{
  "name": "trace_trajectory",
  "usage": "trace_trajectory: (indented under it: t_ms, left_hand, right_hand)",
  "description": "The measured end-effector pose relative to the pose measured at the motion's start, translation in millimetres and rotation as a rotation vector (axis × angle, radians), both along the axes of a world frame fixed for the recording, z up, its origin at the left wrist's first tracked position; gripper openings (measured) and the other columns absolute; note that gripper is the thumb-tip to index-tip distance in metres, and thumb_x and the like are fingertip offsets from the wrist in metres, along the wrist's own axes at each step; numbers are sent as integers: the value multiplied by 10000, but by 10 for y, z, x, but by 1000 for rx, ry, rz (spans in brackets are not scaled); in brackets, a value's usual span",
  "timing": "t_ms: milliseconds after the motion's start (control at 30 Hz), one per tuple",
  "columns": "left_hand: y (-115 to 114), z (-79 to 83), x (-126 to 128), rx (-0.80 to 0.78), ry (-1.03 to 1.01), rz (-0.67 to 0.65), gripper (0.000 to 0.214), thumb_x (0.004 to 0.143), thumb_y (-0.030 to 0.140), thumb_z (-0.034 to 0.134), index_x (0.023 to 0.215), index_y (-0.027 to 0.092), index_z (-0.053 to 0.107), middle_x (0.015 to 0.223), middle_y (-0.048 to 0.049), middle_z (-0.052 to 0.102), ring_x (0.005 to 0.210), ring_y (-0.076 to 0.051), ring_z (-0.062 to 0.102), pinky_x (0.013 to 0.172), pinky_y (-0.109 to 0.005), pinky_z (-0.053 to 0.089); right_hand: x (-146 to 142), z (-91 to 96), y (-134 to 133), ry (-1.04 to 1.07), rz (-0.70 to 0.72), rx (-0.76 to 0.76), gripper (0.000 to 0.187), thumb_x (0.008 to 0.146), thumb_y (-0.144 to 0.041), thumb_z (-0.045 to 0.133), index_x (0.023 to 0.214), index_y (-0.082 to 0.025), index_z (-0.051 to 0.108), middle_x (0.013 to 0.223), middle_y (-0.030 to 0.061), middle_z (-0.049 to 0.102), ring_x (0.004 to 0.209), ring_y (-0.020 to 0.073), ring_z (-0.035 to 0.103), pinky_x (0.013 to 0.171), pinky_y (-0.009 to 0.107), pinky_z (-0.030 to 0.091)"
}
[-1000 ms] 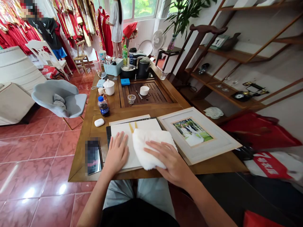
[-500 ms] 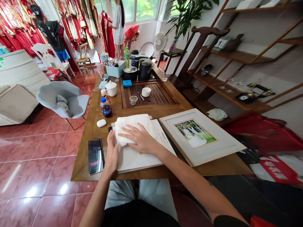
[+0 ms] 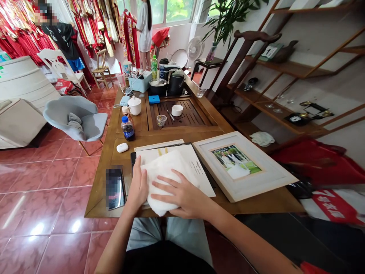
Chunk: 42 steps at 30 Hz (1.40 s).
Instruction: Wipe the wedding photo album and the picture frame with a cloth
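Observation:
A folded white cloth [image 3: 167, 167] lies slantwise on a white printed book or board [image 3: 205, 182] with small dark text and gold marks. My right hand [image 3: 181, 194] is spread flat over the cloth, fingers apart, pressing on its lower right part. Along the board's left edge stands my left hand [image 3: 138, 186], fingers stretched out, its thumb side touching or very close to the cloth. Right of the board is a white picture frame [image 3: 265, 171] with a photo of two people outdoors.
A phone [image 3: 115, 190], white earbud case [image 3: 122, 147] and dark drink bottle [image 3: 128, 131] line the table's left side. Farther back are a slatted tea tray [image 3: 188, 118], white lidded cup [image 3: 134, 105] and black kettle [image 3: 176, 83]. Two people stand near hanging red garments.
The cloth and my right hand have moved toward me, from the board's far part to its near edge. The gold marks at the far side now show. My left hand has hardly moved.

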<state>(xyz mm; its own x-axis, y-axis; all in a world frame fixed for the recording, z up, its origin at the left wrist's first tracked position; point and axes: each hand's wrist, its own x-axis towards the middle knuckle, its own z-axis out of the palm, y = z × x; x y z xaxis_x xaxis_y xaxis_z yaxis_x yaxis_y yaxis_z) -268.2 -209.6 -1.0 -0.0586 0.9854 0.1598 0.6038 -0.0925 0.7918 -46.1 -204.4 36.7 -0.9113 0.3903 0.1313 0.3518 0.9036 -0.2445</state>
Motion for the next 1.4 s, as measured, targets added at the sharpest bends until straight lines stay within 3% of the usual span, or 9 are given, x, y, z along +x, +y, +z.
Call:
trace_trajectory:
  t_ms: [233,433,500,567,667,800,967,1167,1400]
  left_hand:
    - [23,-23,18,-15,14,-28,562,1097,442,272,1616,227,276,1723,-95,228,1608,-233,144,1309,-481,205]
    - [76,-96,-2,42,258,-113,506,1073,322,361,1557,176,391,1675,-157,331,1601,-301,161,1283,-586,215]
    - [86,-97,4,56,359,-126,505,1058,292,394,1547,168,408,1669,-176,336,1593,-328,182,1264,-615,239]
    - [88,-79,24,61,465,-121,512,1044,288,429,1537,148,424,1662,-197,341,1585,-351,206,1250,-627,262]
    - [77,-25,67,75,616,-100,528,1031,325,468,1522,129,449,1642,-204,378,1572,-368,245,1253,-628,260]
    - [60,54,105,101,716,-158,540,1028,339,463,1532,147,439,1642,-167,396,1570,-343,269,1268,-612,240]
    - [60,99,106,87,722,-281,556,1029,300,429,1545,95,404,1645,-178,385,1552,-308,326,1269,-542,290]
    - [49,70,133,110,761,-233,542,1029,301,425,1541,125,421,1643,-159,396,1538,-299,357,1263,-520,312]
    - [38,56,172,133,777,-203,531,1042,311,404,1547,148,426,1642,-144,404,1531,-282,372,1258,-507,325]
  right_hand:
    - [457,-1,-297,136,31,27,477,994,-412,505,1418,-202,573,1416,117,649,1395,283,523,1185,590,337]
    - [924,420,-211,503,-407,86,370,1018,-285,462,1364,-244,589,1227,86,746,1105,244,713,994,422,551]
    - [927,484,-76,578,-564,127,347,1017,-270,479,1339,-249,609,1229,93,741,1084,265,716,936,420,578]
    - [831,441,99,586,-617,184,360,1014,-275,505,1356,-238,609,1261,111,728,1111,283,703,961,445,568]
    - [565,235,346,464,-524,265,436,1009,-322,526,1431,-223,569,1353,118,688,1246,298,644,1096,521,477]
    - [217,0,470,162,-400,197,508,984,-343,554,1488,-277,531,1576,91,490,1454,327,450,1196,654,284]
    - [84,-44,443,78,-459,111,738,877,-518,703,1551,-357,450,1701,75,241,1542,408,255,1189,689,248]
    - [141,-94,359,51,-440,134,656,911,-491,669,1529,-362,489,1664,88,342,1519,417,301,1176,683,267]
    - [342,-168,-99,59,-360,162,767,847,-400,705,1562,-357,433,1671,73,329,1517,412,301,1172,669,260]
